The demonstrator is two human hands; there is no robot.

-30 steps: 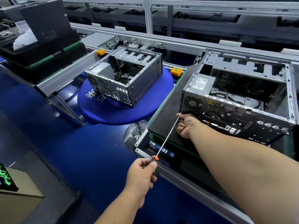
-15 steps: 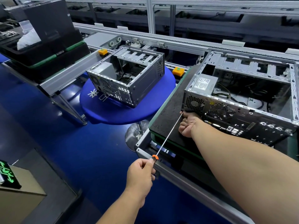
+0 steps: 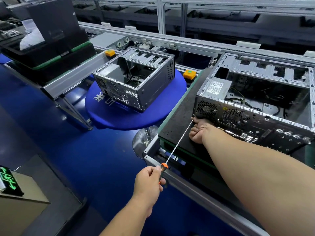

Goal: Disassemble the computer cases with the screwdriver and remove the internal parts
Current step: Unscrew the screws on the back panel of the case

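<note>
At six o'clock the left hand (image 3: 150, 182) grips the orange-and-black handle of a long screwdriver (image 3: 177, 144), whose thin shaft slants up toward one o'clock. Its tip meets the lower rear corner of the near computer case (image 3: 255, 106), open-topped on a black pallet (image 3: 179, 120) at three o'clock. There the right hand (image 3: 199, 132) is curled, fingers pinching near the tip. Farther, at twelve o'clock, a second case (image 3: 136, 84) sits on a round blue table (image 3: 129, 120).

Open gap runs between the near computer case (image 3: 255, 106) and the round blue table (image 3: 136, 116) bearing the far case (image 3: 136, 82)
</note>
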